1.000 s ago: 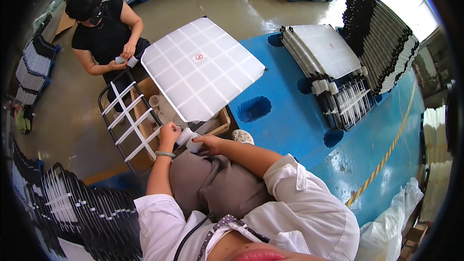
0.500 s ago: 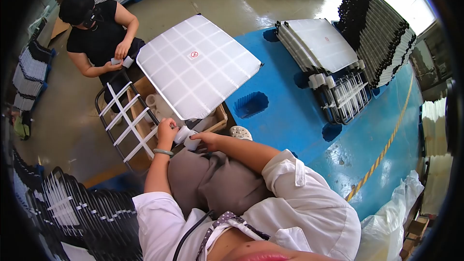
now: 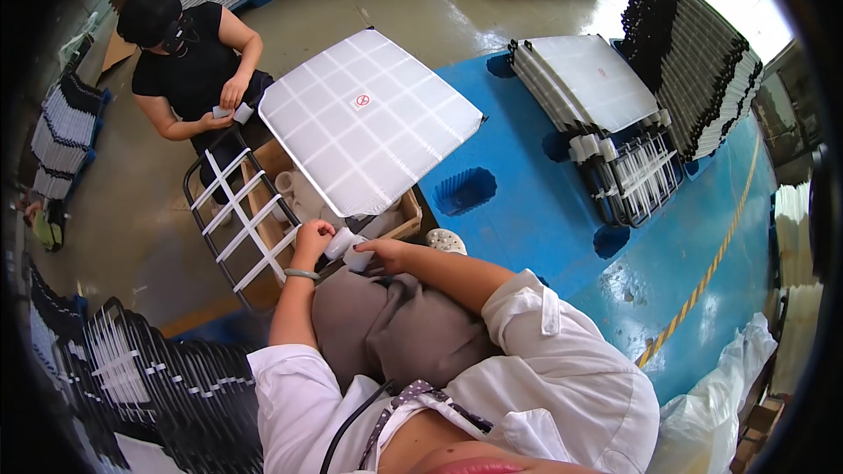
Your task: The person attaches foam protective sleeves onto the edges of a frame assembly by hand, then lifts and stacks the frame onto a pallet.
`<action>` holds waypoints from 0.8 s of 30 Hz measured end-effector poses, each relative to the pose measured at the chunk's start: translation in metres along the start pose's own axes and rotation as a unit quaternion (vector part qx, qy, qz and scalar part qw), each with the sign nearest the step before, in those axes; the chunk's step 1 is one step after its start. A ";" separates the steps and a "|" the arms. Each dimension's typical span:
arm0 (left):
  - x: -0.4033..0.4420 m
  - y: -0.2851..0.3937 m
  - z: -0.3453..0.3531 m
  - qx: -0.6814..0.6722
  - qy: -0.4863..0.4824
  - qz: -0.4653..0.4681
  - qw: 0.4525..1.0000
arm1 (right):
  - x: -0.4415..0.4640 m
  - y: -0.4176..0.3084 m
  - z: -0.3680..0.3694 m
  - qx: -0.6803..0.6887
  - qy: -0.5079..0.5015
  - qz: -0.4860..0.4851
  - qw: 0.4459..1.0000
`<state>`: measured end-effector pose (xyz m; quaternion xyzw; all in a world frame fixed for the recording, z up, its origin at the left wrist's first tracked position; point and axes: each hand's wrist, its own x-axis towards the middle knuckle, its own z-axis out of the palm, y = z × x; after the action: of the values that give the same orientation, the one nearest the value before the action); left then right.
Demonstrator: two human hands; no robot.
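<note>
In front of my lap stands a folding frame with a white checked panel point(image 3: 373, 127) and a black tube section crossed by white straps point(image 3: 235, 204). My left hand point(image 3: 313, 237), with a bracelet at the wrist, is closed at the near corner of this frame; what its fingers pinch is hidden. Beside it sits a white rounded piece point(image 3: 339, 244), apparently on the tube end. My right hand point(image 3: 385, 254) grips a second white piece point(image 3: 357, 258) between thumb and fingers, close against the first.
Across the frame a person point(image 3: 198, 61) in black holds similar white pieces. Under the panel is an open box point(image 3: 406, 218) with white parts. A blue pallet point(image 3: 518, 193) carries stacked panels point(image 3: 597, 79) at right. Black frames point(image 3: 167, 377) stand at lower left.
The whole view has shifted slightly to the right. Both hands stay at the white pieces with almost the same grip; the person opposite has barely moved.
</note>
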<state>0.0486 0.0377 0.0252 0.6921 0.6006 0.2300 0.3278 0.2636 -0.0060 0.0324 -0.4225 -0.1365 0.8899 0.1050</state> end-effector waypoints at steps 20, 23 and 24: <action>-0.007 0.016 -0.018 -0.154 -0.176 -0.117 0.965 | 0.024 0.009 -0.018 0.058 -0.052 -0.033 0.996; -0.025 0.023 -0.020 -0.100 -0.205 -0.059 0.972 | 0.022 0.011 -0.014 0.077 -0.060 -0.037 0.995; -0.029 0.021 -0.018 -0.042 -0.197 -0.022 0.979 | 0.022 0.010 -0.013 0.076 -0.058 -0.040 0.995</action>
<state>0.0450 0.0111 0.0555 0.6959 0.5293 0.1065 0.4735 0.2594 -0.0073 0.0055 -0.3555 -0.0907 0.9157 0.1641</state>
